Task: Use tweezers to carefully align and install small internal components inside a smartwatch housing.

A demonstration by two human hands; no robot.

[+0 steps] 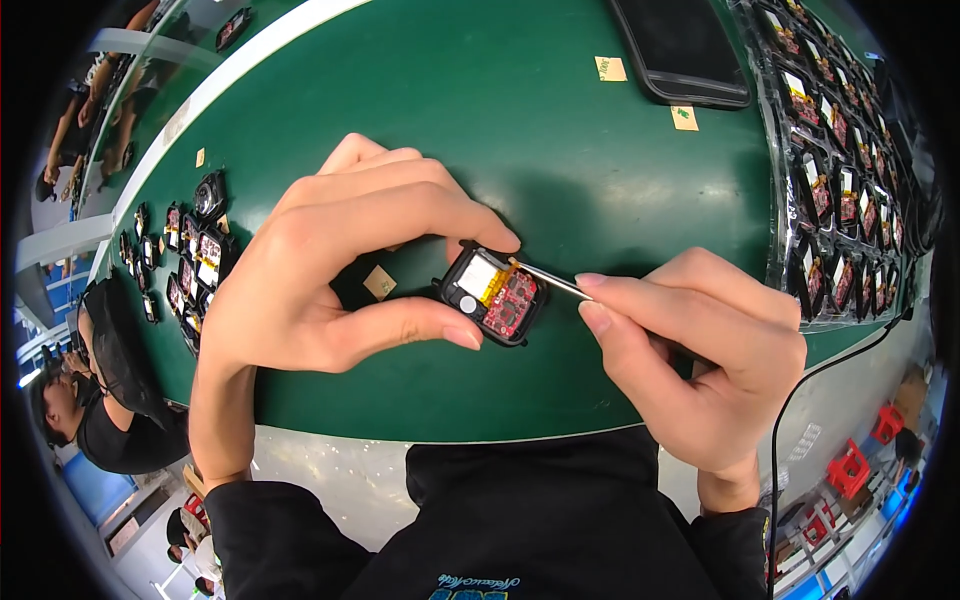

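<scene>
Two hands are engaged; the left hand (290,250) is curled, thumb and index finger pinching a small black-cased module (495,295) at its 7 and 1 o'clock edges; the right hand (715,345), at the module's 3 o'clock, is closed on a slender metal tool (555,281), whose tip reaches the module's 1 o'clock side near a yellow strip (493,290); the step in hand appears to be fine work there, between the white block (478,275) and the red circuit board (521,311); the next move probably calls for a steady case and light tip pressure; outward, on the green table (560,150), a tan paper tag (380,282) lies at 9 o'clock, loose modules (208,258) farther off at 9 to 10 o'clock; a clear tray (777,240) of similar units stands toward 2 to 3 o'clock; a dark phone-like device (680,45) at 1 o'clock is cut off above; the tool's rear is hidden by the right hand; exact tip contact is too small to confirm.
</scene>
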